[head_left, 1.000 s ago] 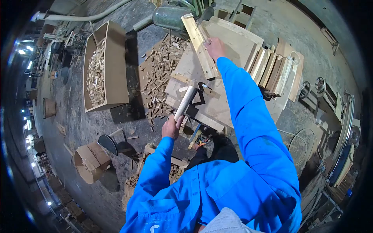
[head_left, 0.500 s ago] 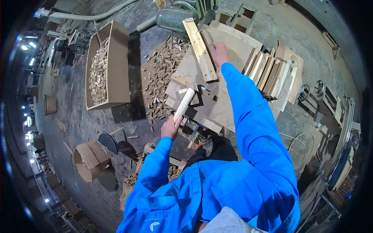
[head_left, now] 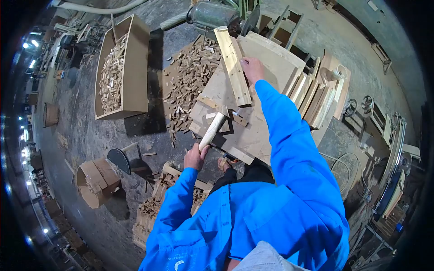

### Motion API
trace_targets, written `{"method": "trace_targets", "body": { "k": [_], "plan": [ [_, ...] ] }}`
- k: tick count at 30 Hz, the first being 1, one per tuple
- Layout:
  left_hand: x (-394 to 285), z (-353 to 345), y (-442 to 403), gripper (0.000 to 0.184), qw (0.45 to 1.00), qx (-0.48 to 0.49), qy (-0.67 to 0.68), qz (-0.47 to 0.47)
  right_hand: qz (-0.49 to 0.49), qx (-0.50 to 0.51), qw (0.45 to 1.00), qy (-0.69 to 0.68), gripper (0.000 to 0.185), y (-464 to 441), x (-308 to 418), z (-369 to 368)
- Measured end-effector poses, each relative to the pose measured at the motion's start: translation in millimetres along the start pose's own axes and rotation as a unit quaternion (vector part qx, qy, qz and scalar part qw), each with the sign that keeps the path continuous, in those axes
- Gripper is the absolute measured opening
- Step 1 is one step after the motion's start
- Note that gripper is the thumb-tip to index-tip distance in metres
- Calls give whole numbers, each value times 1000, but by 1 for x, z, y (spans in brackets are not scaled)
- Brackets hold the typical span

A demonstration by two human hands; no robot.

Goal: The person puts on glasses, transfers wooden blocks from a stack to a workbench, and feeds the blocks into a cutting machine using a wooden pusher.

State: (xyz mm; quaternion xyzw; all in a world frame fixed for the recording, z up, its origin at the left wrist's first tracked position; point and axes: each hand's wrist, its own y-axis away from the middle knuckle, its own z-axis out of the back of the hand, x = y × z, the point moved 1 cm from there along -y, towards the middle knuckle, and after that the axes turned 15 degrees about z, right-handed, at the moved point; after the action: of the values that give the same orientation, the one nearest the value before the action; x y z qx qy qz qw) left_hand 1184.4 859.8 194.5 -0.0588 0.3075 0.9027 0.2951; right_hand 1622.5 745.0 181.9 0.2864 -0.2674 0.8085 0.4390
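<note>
My left hand (head_left: 194, 156) is wrapped round the thick pale wooden handle of what looks like a hammer (head_left: 211, 132). Its far end points up over the worktable, and the small head there is hard to make out. My right hand (head_left: 253, 69) is beside a long light wooden board (head_left: 235, 72), fingers bent together at its right edge. Anything pinched in them is too small to name. Small dark spots run along the board, and a short block caps its far end. Near the hammer's far end, small wood pieces (head_left: 239, 119) lie on the worktable (head_left: 271, 54).
Wood strips (head_left: 312, 97) are stacked at the table's right, with a roll of tape (head_left: 340, 72) beyond. Small offcuts (head_left: 192, 74) are heaped on the left. A long wooden box (head_left: 135, 67) of offcuts, a cardboard box (head_left: 97, 183) and a round-topped stool (head_left: 119, 161) stand on the floor.
My right hand has come closer to the board's edge. My left hand still grips the hammer, slightly lower in view. The whole view has shifted a little.
</note>
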Motion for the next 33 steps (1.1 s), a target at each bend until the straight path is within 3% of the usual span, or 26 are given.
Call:
{"method": "trace_targets", "body": {
  "k": [14, 33],
  "plan": [
    [11, -5, 0, 54, 1000, -21, -9, -14, 13, -41, 999, -2, 27, -34, -8, -22],
    [-93, -6, -56, 59, 1000, -14, 3, 2, -21, -32, 999, -12, 29, -130, -69, 16]
  ]
}}
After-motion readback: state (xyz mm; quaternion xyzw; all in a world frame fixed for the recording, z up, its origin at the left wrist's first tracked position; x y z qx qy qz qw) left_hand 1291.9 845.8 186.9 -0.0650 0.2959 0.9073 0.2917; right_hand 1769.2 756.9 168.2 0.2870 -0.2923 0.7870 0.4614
